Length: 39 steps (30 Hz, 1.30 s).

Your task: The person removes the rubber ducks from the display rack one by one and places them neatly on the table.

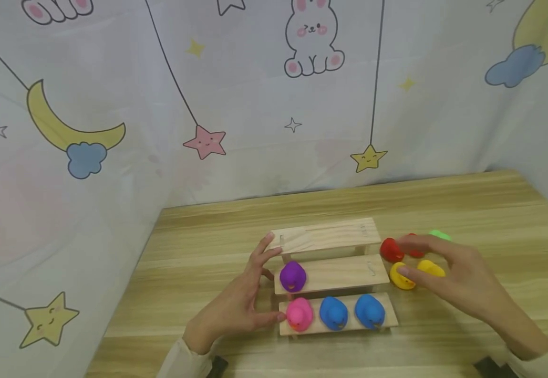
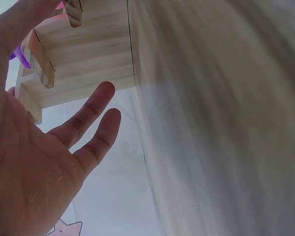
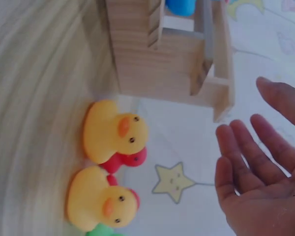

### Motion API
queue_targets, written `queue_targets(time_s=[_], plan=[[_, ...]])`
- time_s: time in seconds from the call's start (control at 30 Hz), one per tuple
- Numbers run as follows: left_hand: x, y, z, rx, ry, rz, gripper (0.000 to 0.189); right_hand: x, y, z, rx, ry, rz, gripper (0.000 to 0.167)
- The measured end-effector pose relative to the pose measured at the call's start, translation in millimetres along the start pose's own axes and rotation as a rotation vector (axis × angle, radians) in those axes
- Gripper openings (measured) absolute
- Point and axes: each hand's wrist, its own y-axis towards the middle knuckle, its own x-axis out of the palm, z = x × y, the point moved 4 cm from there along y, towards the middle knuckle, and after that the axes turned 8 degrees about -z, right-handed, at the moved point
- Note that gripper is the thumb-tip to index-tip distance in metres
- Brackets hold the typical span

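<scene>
A three-tier wooden rack point(image 1: 335, 273) stands on the table. On its lowest step sit a pink rubber duck point(image 1: 299, 315) and two blue rubber ducks point(image 1: 333, 313); a purple rubber duck point(image 1: 292, 276) is on the left of the middle step. My left hand point(image 1: 238, 302) is spread along the rack's left end, thumb tip right at the pink duck and upper fingertips at the top step. Over the ducks right of the rack hovers my right hand point(image 1: 458, 275), its fingers apart and holding nothing. Beneath it are two yellow ducks point(image 3: 115, 132).
Two red ducks point(image 1: 391, 250) and a green duck point(image 1: 440, 234), partly hidden by the right hand, lie behind the yellow ones. The wood-grain table point(image 1: 198, 262) meets a white cloth point(image 1: 255, 173) printed with stars, moons and a rabbit at the back and sides.
</scene>
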Motion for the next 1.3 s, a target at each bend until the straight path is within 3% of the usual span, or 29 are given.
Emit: queue_targets(time_s=[0.3,0.5,0.8,1.03,1.3], plan=[[-0.4,1.4,0.9,0.03,-0.001,0.01,0.116,6.0,6.5,-31.0,-0.163,0.033,-0.031,0.047],[-0.1,1.4,0.4,0.031,0.005,0.01,0.116,12.9,11.7,-44.6,-0.205,0.066,-0.108,0.05],[-0.9,0.3,-1.2,-0.029,-0.002,-0.006,0.116,26.5,16.3,-58.6,-0.241,0.045,-0.198,0.056],[-1.0,-0.3,-1.4,-0.024,-0.004,-0.008,0.117,42.7,21.2,-69.7,-0.283,0.07,-0.294,0.059],[-0.3,0.2,-1.4,-0.022,-0.009,-0.016,0.117,56.2,26.1,-77.0,-0.309,0.095,-0.338,0.061]])
